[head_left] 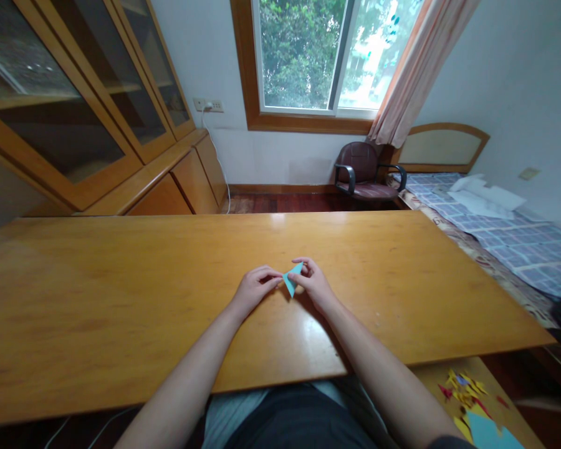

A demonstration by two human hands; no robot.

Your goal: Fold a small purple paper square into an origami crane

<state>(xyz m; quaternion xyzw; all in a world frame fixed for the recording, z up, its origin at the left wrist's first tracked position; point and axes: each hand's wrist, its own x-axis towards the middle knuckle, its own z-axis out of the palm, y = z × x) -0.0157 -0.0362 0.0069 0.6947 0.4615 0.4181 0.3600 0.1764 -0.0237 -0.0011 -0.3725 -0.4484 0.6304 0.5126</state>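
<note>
A small piece of folded light-blue paper [291, 285] is held just above the wooden table, between my two hands. My right hand [312, 284] grips its right side, with the thumb across the front and the fingers behind. My left hand [259, 287] has its thumb and fingertips pinched together at the paper's left corner. The paper looks roughly triangular, with one point downward. Fingers behind the paper are partly hidden.
The wooden table [121, 312] spans the view. At lower right, a lower surface holds yellow and red paper pieces [467, 390] and light-blue sheets [490, 431]. Beyond stand an office chair [362, 168], a bed [509, 231] and a glass-doored cabinet [135, 149].
</note>
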